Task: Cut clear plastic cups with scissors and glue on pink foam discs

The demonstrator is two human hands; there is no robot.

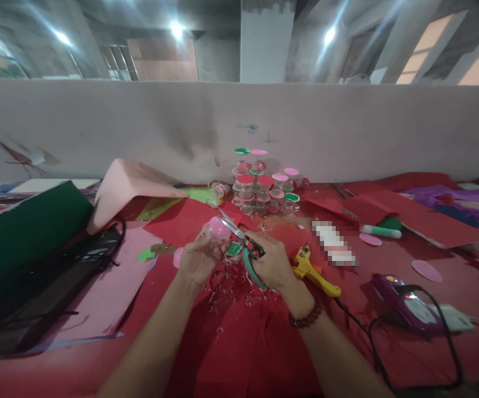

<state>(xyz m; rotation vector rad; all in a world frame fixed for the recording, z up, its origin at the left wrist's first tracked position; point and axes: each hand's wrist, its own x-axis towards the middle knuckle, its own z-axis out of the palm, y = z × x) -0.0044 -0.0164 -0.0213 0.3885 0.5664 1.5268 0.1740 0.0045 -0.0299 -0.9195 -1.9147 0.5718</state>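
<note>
My left hand (201,257) is closed around a small clear plastic cup with a pink disc (218,228) on its end, held up over the red table. In my right hand (273,260) is a pair of scissors (249,262) with green handles. Their blades are parted and lie at the edge of the pink disc. Under my hands are many curly paper trimmings (223,296) and a green disc (234,249). Another pink disc (177,257) shows just left of my left hand, partly hidden by it.
Several cups with pink, red and green discs form a stack (260,188) against the white wall. To the right lie a yellow glue gun (315,273), a marker (380,231) and a purple device (407,307) with a black cable. Green foam sheet (32,232) and a black bag (69,276) occupy the left.
</note>
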